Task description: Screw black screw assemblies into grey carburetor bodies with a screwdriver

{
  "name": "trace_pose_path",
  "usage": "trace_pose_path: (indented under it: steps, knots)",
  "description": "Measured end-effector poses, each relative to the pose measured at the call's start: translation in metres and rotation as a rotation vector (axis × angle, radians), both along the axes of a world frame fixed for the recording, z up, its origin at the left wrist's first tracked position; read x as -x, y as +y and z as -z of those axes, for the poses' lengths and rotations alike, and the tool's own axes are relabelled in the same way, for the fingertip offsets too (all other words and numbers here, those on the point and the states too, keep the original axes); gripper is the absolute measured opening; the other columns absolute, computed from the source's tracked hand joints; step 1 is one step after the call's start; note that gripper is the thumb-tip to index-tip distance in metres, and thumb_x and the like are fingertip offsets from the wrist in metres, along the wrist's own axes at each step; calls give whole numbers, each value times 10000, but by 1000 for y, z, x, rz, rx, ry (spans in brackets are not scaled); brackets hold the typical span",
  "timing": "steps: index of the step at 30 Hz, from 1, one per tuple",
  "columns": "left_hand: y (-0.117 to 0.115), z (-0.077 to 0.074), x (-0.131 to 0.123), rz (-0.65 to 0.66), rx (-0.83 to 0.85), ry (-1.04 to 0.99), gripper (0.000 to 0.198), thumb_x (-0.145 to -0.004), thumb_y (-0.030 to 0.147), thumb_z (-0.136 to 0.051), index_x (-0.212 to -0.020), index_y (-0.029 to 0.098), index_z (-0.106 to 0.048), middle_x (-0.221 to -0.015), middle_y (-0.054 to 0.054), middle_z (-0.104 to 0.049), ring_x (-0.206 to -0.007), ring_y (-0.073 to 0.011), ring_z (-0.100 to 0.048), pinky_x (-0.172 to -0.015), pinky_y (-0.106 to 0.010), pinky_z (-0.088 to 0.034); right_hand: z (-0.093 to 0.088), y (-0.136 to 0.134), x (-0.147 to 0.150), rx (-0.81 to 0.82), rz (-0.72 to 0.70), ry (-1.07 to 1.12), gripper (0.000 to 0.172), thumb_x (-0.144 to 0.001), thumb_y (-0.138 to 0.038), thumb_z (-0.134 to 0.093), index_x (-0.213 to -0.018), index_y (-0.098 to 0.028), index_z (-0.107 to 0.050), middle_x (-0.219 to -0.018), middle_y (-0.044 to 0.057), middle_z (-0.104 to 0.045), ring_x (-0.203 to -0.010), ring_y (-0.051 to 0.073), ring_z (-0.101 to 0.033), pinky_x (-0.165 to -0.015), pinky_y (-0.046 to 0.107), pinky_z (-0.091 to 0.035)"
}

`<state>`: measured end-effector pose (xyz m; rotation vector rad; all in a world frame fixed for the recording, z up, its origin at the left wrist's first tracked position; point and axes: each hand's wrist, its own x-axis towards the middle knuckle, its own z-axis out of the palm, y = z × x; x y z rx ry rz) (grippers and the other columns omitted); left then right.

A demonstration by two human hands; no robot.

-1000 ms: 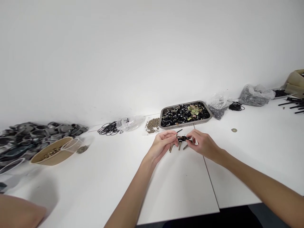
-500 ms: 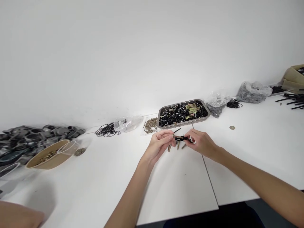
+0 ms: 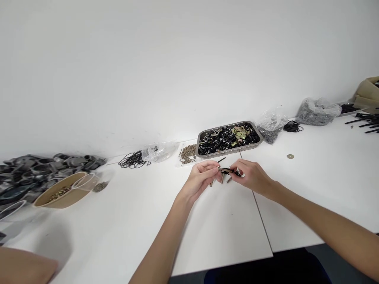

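Between my two hands is a small part, black with a brass-coloured piece (image 3: 226,170); its exact kind is too small to make out. The fingertips of my left hand (image 3: 201,175) pinch its left end. My right hand (image 3: 248,173) is closed on its right end, with the thumb and fingers hiding much of it. Several brass-coloured pins (image 3: 229,180) lie on the white table just under the part, partly covered by my hands. A thin black rod (image 3: 221,159) shows beyond my left fingertips.
Behind my hands stands a metal tray (image 3: 229,152) of black parts and brass discs. Left of it are small brass pieces (image 3: 188,154), a plastic bag (image 3: 160,153) and black cords (image 3: 134,159). A tan tub (image 3: 66,201) stands farther left. One disc (image 3: 290,156) lies right.
The part between my hands has turned slightly, and less of its brass-coloured piece shows. Both hands stay close together in nearly the same place. The whole view has shifted a little.
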<state>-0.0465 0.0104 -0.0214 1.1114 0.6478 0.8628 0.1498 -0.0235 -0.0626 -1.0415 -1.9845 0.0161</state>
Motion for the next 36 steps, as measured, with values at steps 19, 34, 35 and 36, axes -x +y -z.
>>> trace_pose_path:
  steps: [19,34,35,36]
  knots:
    - [2,5,2,39,-48,54,256,-705,290,-796,-817,140,-621,-570,-2,-581,-498,-124,-542,-509,-248,-399,-17,-7,3,-141,33,-197,235,-1016,-247,-387,-896,-168,-572,-757,41,-617,-709,153,-533,-624,274,-411]
    - [-10,8,-8,193,-16,-19,172,-738,207,-754,-854,142,-646,-704,-32,-628,-553,-164,-600,-531,-329,-504,-16,-8,2,-163,-139,-76,184,-1001,-272,-438,-959,-192,-598,-676,3,-575,-639,127,-519,-604,249,-411]
    - [-10,8,-9,161,-23,-14,177,-723,202,-766,-837,140,-644,-700,-30,-632,-540,-161,-598,-521,-323,-499,-16,-8,1,-139,-131,-67,182,-999,-295,-447,-994,-189,-595,-682,2,-577,-637,125,-521,-597,245,-407]
    - [-10,8,-9,134,-32,-1,186,-711,203,-776,-824,137,-644,-689,-27,-633,-526,-159,-597,-513,-317,-495,-16,-8,1,-109,-115,-56,190,-993,-320,-460,-1021,-184,-591,-688,1,-576,-634,122,-521,-589,242,-403]
